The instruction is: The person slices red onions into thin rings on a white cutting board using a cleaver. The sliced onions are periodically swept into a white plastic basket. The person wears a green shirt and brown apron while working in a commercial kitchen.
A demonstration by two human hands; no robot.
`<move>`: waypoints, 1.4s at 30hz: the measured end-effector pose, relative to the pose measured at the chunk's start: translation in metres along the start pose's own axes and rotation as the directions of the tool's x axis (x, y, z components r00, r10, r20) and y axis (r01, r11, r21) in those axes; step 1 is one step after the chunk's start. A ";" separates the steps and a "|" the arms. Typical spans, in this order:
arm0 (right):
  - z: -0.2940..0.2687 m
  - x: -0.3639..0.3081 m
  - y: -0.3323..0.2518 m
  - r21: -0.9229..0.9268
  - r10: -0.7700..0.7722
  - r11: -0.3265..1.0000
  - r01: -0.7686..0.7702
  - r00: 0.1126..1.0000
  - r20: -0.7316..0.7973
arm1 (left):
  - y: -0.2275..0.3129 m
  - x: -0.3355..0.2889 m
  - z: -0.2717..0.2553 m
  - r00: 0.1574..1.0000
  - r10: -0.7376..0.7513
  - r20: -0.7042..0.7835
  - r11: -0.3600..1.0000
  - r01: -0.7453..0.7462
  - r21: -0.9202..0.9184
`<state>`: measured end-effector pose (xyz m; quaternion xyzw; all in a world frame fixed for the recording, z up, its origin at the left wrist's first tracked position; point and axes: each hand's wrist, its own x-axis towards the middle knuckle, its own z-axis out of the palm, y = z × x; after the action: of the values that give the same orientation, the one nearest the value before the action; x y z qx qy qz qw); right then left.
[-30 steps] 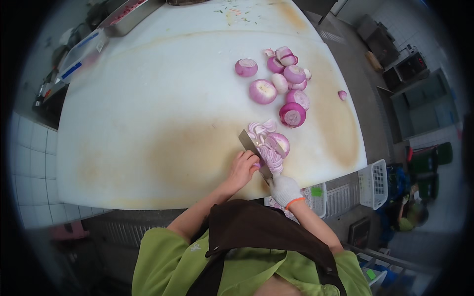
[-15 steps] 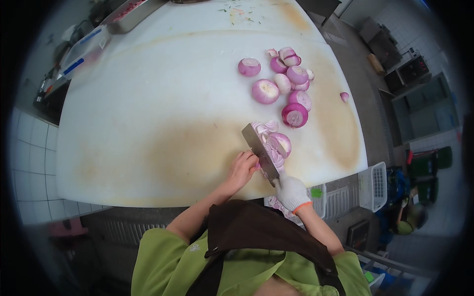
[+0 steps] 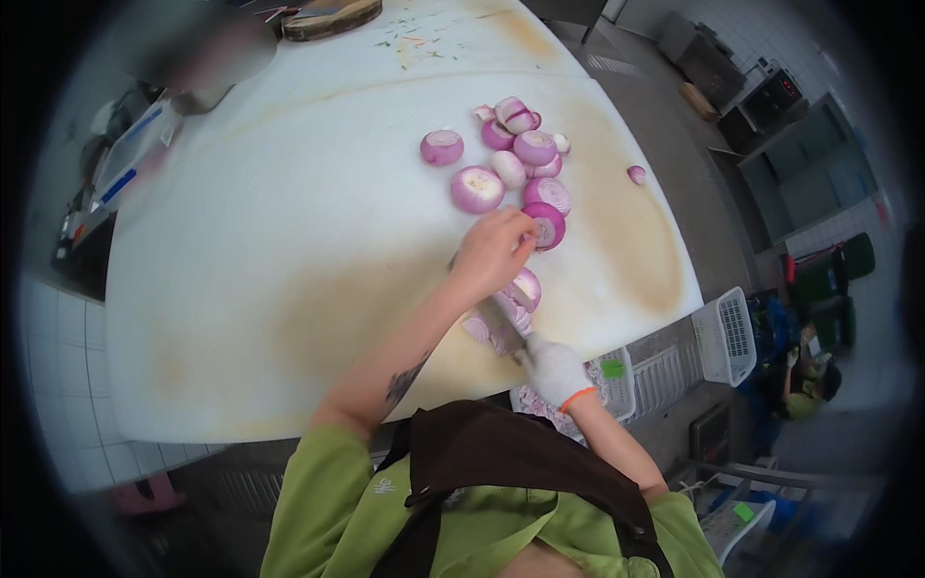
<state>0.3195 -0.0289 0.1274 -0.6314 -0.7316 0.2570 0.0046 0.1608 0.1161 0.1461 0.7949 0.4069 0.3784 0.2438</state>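
Observation:
My bare left hand [image 3: 496,252] reaches forward across the board, its bent fingers and thumb closed around the near left side of a peeled red onion [image 3: 550,227]. The fingertips partly cover that onion. In a white knit glove, my right hand [image 3: 557,372] grips a cleaver [image 3: 503,320] by its handle near the front edge. Its blade lies tilted among sliced onion [image 3: 476,328], with a cut onion piece [image 3: 526,288] just beyond. My left hand and wrist hide part of the blade's far end. More peeled onions [image 3: 478,190] lie grouped farther off.
A white cutting surface [image 3: 241,212] fills the middle. One small onion piece [image 3: 636,174] lies near its right edge. A round wooden board [image 3: 332,19] and a clear plastic box [image 3: 140,152] are at the far left. Below the front edge stands a basket [image 3: 621,385] with cut onion.
My left hand has left the cleaver's side and moved forward to the onion. The cleaver has come nearer and lies lower over the slices. The whole view has shifted.

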 end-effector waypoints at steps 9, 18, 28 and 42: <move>0.049 0.023 -0.026 0.108 -0.161 0.983 0.147 0.978 0.133 | -0.047 0.012 0.099 0.687 -0.157 0.710 0.875 -0.236 0.423; 0.017 0.024 0.021 0.101 0.159 0.982 -0.160 0.987 0.018 | -0.020 -0.025 0.002 0.986 -0.160 -0.047 0.920 0.166 0.355; 0.068 0.019 0.065 -0.021 -0.147 0.989 0.145 0.972 -0.182 | -0.033 -0.150 0.066 0.905 -0.424 0.033 0.855 0.388 0.344; 0.031 0.022 0.053 -0.033 -0.137 0.990 0.136 0.989 -0.053 | -0.045 -0.131 0.050 0.952 -0.269 0.144 0.962 0.259 0.084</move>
<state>0.3537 -0.0167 0.0734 -0.5867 -0.7763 0.2279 0.0333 0.1297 0.0280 0.0324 0.7676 0.5013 0.2668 0.2972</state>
